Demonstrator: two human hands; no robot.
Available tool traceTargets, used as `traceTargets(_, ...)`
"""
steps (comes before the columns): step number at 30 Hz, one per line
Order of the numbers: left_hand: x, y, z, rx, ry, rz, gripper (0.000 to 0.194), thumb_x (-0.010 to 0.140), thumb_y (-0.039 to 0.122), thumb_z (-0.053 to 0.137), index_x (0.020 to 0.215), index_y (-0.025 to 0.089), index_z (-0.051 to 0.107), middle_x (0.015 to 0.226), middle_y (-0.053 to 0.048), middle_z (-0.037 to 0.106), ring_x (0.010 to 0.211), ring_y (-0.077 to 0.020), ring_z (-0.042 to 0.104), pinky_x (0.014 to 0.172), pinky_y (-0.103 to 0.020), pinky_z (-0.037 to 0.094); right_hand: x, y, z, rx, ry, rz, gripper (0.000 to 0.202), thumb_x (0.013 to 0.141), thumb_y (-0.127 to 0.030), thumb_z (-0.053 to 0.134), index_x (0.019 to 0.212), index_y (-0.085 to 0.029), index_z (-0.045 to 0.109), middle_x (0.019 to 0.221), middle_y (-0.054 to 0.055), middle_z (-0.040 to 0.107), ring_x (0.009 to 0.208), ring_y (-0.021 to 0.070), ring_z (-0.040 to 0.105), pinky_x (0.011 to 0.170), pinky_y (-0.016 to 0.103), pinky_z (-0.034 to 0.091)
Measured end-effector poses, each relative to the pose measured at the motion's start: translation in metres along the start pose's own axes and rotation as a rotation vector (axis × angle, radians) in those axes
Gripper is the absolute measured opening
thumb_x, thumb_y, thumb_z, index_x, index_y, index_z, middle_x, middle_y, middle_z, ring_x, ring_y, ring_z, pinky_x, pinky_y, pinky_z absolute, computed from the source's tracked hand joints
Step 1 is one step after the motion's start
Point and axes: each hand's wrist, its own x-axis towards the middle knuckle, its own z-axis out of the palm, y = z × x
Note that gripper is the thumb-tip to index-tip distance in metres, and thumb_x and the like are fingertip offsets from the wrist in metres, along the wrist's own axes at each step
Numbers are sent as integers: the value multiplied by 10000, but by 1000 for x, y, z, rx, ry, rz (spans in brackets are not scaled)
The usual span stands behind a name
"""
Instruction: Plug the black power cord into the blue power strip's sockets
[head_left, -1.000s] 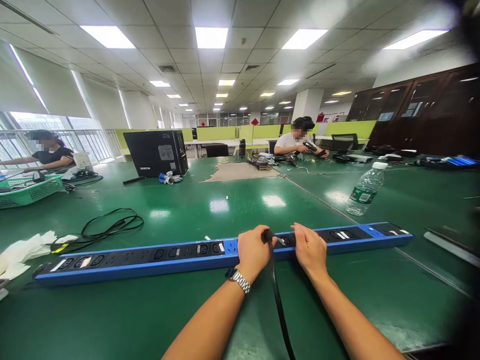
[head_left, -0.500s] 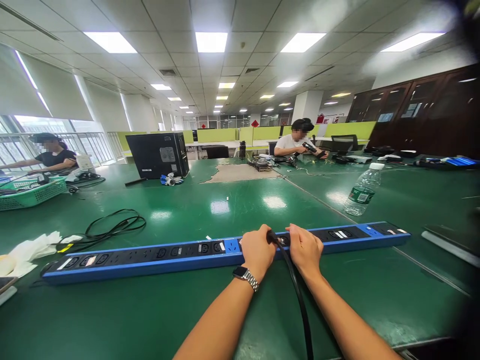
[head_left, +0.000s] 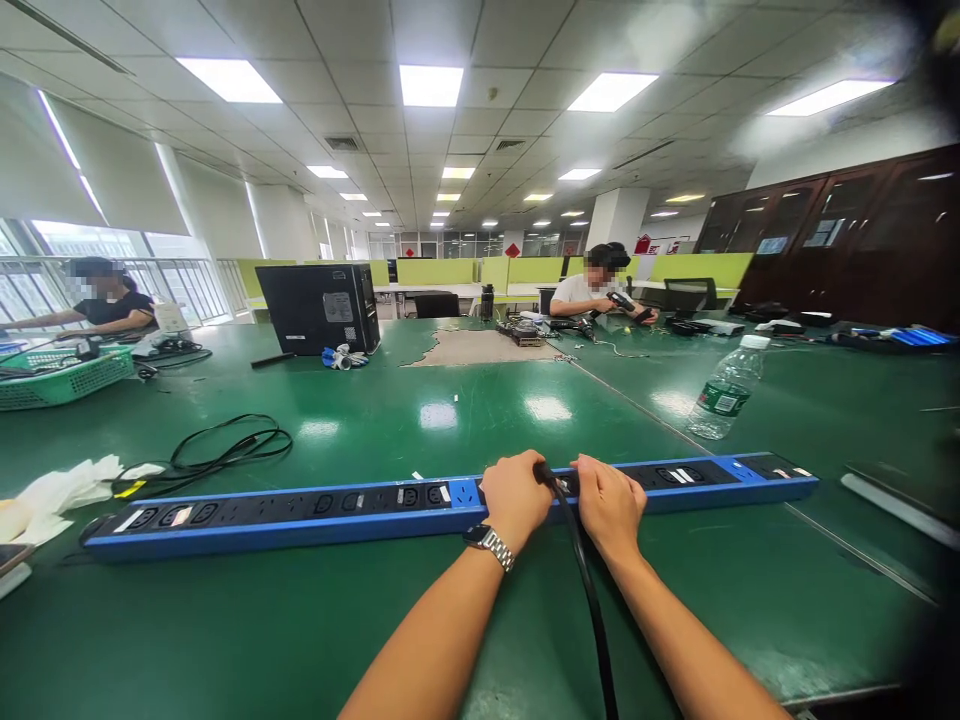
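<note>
A long power strip [head_left: 289, 530] with a blue frame and a black socket face lies across the green table in front of me. My left hand [head_left: 516, 495], with a watch on its wrist, is closed over the strip right of the middle. Close by on the right, my right hand [head_left: 611, 502] also grips the strip, fingers curled over its far side. From the gap between them a black power cable [head_left: 589, 590] runs down toward me. Its plug end [head_left: 543, 470] touches my left hand, at the strip's sockets. Both hands' fingertips are mostly hidden.
A tilted plastic bottle [head_left: 727, 390] stands behind the strip's right end. Coiled black cable [head_left: 225, 460] and crumpled tissue [head_left: 71, 490] lie left. Farther back are a black computer case [head_left: 315, 310], a green basket [head_left: 71, 380] and two people, one holding a tool.
Both hands keep their places on the power strip. The view has shifted very slightly.
</note>
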Motion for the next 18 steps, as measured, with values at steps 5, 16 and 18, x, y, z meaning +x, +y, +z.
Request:
traceTargets(5,2,9,-6,76,-39,16,235,790,342,648,1004,279,723,946,-74,754,907,-271,695,759,-343,522,0,0,0,-4,-4,-4,492,910,-452,298,892,-216,729,1087,79,731,1098,236,590,990,430,269)
traceTargets(16,-11,-3,4,-59,62,-62,279,794,400,671,1058,309,692,938,-47,764,919,-253,698,773,-338,507,0,-2,-1,-9,5,8,516,906,-477,284,848,-218,727,1069,78,735,1074,237,587,993,429,258)
traceTargets(18,-12,-5,4,-119,77,-91,273,771,374,703,1037,310,706,946,-33,768,933,-250,698,789,-339,508,-1,0,0,-8,1,13,510,906,-473,290,844,-218,727,1067,78,736,1072,236,588,996,431,258)
